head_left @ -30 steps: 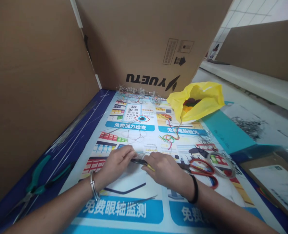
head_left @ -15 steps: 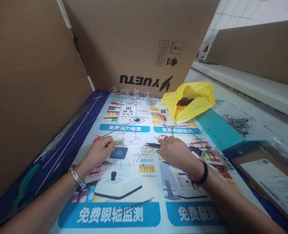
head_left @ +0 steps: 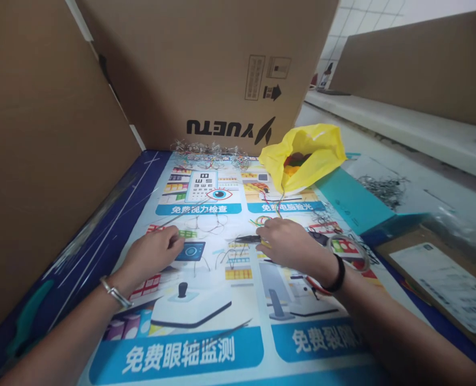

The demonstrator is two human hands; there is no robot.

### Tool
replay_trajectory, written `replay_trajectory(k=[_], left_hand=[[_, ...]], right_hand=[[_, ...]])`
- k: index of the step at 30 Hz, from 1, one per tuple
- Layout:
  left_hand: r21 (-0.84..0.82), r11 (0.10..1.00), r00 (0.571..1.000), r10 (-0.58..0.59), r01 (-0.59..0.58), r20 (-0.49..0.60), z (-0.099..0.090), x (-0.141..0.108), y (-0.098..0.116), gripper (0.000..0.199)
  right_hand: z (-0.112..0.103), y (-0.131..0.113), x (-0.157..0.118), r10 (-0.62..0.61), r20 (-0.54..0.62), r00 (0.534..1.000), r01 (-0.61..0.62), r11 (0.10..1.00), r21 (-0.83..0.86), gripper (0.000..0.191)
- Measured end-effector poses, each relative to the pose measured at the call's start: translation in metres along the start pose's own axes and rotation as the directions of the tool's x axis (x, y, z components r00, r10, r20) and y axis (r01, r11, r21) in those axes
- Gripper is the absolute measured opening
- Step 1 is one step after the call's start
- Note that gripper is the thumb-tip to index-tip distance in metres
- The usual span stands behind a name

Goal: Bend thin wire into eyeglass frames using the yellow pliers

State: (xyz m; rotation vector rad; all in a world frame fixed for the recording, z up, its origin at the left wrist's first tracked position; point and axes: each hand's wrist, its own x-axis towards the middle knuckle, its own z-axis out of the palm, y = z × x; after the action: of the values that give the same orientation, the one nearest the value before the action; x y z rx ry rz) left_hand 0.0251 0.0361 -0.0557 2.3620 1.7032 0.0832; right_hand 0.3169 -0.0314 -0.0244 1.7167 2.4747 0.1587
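My left hand (head_left: pixel 153 251) is closed above the printed sheet (head_left: pixel 205 370), thumb against the curled fingers; whatever it pinches is hidden. My right hand (head_left: pixel 288 244) grips a small pair of pliers (head_left: pixel 243 239), their dark pointed jaws aimed left and their handles mostly covered by the fingers. Just below the jaws lie several thin bent wires (head_left: pixel 234 256). Looped fine wires (head_left: pixel 209 222) rest on the sheet between and beyond the hands. Red and green strands (head_left: pixel 261 220) show beside the right hand's knuckles, near a cord reaching up to the yellow bag (head_left: pixel 322 142).
Cardboard walls (head_left: pixel 205 64) close off the back and left. Tangled wire (head_left: pixel 209 150) lies along the back wall. Straight wires (head_left: pixel 80 238) and a teal-handled tool (head_left: pixel 28 316) lie left. Rightward are a clear coil (head_left: pixel 366 257), a teal box (head_left: pixel 338 198), dark wire pieces (head_left: pixel 382 190) and a labelled carton (head_left: pixel 442 284).
The whole view has shifted, so the surroundings appear further left. Both hands keep nearly the same places over the sheet, and the pliers remain in my right hand.
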Motion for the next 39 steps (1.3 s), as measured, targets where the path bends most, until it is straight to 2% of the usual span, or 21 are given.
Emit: replay_trajectory(k=[3,7,15,19,23,27,31,39], left_hand=[[-0.014,1.0,1.0,-0.022,0.022,0.012,0.001,0.002,-0.002,0.024],[-0.063,0.998,1.0,0.004,-0.003,0.015,0.002,0.004,-0.005,0.022],[-0.056,0.989,0.99,0.141,-0.139,0.031,-0.001,0.002,-0.011,0.021],[-0.159,0.97,0.979,0.193,-0.182,0.057,-0.001,0.003,-0.013,0.019],[-0.252,0.959,0.992,0.125,-0.127,-0.026,0.005,0.007,-0.015,0.033],[-0.234,0.971,0.997,0.035,-0.049,-0.062,0.01,0.008,-0.015,0.036],[-0.197,0.98,0.995,-0.007,-0.013,-0.099,0.012,0.007,-0.014,0.037],[-0.18,0.984,0.994,-0.025,0.005,-0.108,0.012,0.005,-0.013,0.039]], right_hand=[[-0.008,0.01,-0.005,0.034,0.033,0.999,-0.033,0.999,-0.033,0.021],[-0.011,0.016,-0.009,0.05,0.088,0.995,-0.046,0.998,-0.047,0.021],[-0.003,0.0,-0.003,-0.019,0.03,0.999,0.018,1.0,0.01,0.022],[0.0,0.0,-0.002,-0.042,0.038,0.998,0.04,0.998,0.056,0.021],[0.002,0.005,0.0,0.012,0.067,0.998,-0.021,0.991,0.134,0.025],[-0.002,0.004,0.006,0.114,0.096,0.989,-0.129,0.977,0.171,0.031],[-0.006,0.002,0.013,0.18,0.152,0.972,-0.209,0.956,0.207,0.036],[-0.006,0.008,0.04,0.143,0.223,0.964,-0.192,0.958,0.213,0.048]])
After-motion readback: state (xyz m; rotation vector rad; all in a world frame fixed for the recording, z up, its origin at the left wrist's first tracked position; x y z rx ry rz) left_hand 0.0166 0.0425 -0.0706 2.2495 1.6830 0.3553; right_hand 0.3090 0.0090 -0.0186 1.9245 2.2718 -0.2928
